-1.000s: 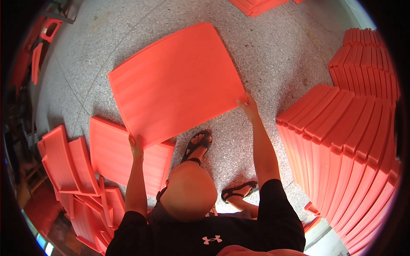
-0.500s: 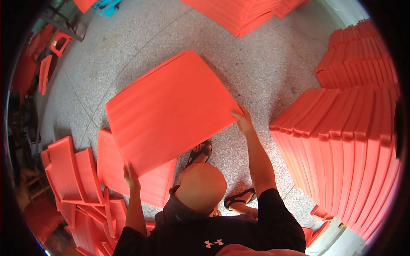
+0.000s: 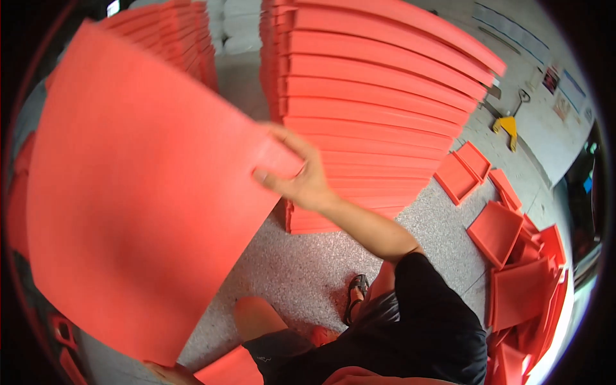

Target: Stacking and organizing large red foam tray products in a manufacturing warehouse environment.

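Nearest to us, at the lower edge, our left hand (image 3: 168,371) shows only as a sliver under the bottom corner of the big red-orange panel (image 3: 141,212); we cannot tell how its fingers are set, though it looks to be bearing the sheet from below. The panel is off the floor, tilted up in front of us and filling the left half of the view, its face smooth and its near edge blurred. Our bent knee (image 3: 253,317) and a sandalled foot (image 3: 355,295) stand on the speckled grey floor (image 3: 301,269) just under it.

Further out, our right hand (image 3: 296,174) grips the panel's upper right corner, thumb on the near face and fingers curled narrow over the edge, arm stretched forward.

Beyond the hand rises a tall stack of like panels (image 3: 372,109), laid flat and evenly, and a second stack (image 3: 173,29) stands behind the raised sheet. To the right, loose red trays (image 3: 494,231) lie scattered on the floor, and a yellow pallet jack (image 3: 507,125) is parked near the far wall.

We judge the work to be mid-carry: one panel lifted and swung toward the tall stack. Setting it down would call for levelling the sheet, squaring its edges with those below, and keeping both corners held until it rests.
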Available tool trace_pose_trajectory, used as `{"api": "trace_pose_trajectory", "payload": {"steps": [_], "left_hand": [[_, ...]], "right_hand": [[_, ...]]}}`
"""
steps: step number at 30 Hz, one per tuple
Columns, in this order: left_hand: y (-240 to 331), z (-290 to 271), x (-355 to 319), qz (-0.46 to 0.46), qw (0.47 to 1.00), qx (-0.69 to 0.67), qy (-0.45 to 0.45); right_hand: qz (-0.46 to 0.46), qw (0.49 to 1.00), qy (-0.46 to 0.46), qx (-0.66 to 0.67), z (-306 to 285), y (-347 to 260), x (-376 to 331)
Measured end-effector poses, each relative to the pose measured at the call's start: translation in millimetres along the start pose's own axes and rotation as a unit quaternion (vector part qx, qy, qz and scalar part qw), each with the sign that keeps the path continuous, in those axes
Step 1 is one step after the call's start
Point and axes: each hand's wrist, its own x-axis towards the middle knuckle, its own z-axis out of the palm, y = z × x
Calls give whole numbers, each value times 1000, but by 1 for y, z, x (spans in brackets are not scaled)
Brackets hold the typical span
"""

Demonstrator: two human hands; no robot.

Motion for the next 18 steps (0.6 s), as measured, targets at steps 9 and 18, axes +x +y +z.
{"api": "trace_pose_trajectory", "payload": {"steps": [9,18], "left_hand": [[306,302,110,83,879,-374,-285],[508,556,75,106,839,-355,-399]], "right_hand": [[-254,938,216,-91,-276,-197,109],[-73,920,381,-52,-490,-241,119]]}}
